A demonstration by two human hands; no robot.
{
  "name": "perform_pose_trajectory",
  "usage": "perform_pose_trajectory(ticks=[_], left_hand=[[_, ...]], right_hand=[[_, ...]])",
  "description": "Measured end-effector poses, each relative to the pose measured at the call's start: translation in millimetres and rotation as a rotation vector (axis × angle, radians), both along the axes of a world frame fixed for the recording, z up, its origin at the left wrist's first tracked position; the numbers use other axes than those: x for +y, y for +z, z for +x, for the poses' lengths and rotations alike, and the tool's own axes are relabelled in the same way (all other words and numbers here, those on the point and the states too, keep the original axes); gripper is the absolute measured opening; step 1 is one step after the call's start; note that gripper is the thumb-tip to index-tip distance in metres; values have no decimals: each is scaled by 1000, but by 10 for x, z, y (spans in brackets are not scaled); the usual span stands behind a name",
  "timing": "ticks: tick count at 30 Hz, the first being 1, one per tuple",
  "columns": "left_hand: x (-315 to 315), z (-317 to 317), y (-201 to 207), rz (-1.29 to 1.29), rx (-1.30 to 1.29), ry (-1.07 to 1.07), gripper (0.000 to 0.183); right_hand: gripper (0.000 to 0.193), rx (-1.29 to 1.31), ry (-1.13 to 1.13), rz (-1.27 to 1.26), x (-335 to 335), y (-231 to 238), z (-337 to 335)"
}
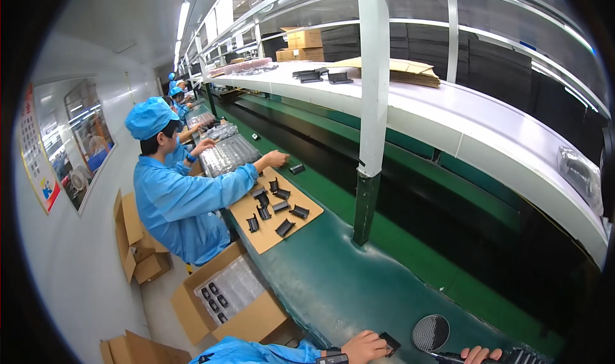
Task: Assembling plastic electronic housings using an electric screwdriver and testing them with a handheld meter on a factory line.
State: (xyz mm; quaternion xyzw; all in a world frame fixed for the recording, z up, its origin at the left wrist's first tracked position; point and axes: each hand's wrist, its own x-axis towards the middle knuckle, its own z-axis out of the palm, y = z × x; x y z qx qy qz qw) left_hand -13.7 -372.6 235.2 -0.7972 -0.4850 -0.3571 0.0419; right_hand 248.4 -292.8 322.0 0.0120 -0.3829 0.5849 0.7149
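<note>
At the bottom of the head view, my left hand (364, 348) rests on the green bench, its fingers closed on the edge of a small black plastic part (389, 343). To its right, my right hand (480, 355) wraps round a black electric screwdriver (453, 356), whose thin tip points left toward that part. Just beyond the tip lies a round dish (430, 333) with a dotted grey and dark surface. The lower part of my right hand is cut off by the picture's edge.
A tan board (275, 236) with several black plastic parts lies ahead, beside a co-worker in blue (179, 184). An open carton (224, 300) stands left of the bench. A post (371, 107) rises at the bench's far edge, by a green conveyor (410, 261) and a white shelf (461, 127).
</note>
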Motion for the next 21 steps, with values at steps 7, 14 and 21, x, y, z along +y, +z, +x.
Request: perform_pose_trajectory(ticks=[7,14,21], left_hand=[[35,156,-84,121,62,57,28],[83,160,-170,92,49,40,40],[178,0,-260,30,-64,-7,36]], right_hand=[[84,33,-81,-51,136,-136,38],[81,-26,-139,-28,228,-177,41],[68,-471,-362,348,-74,217,225]])
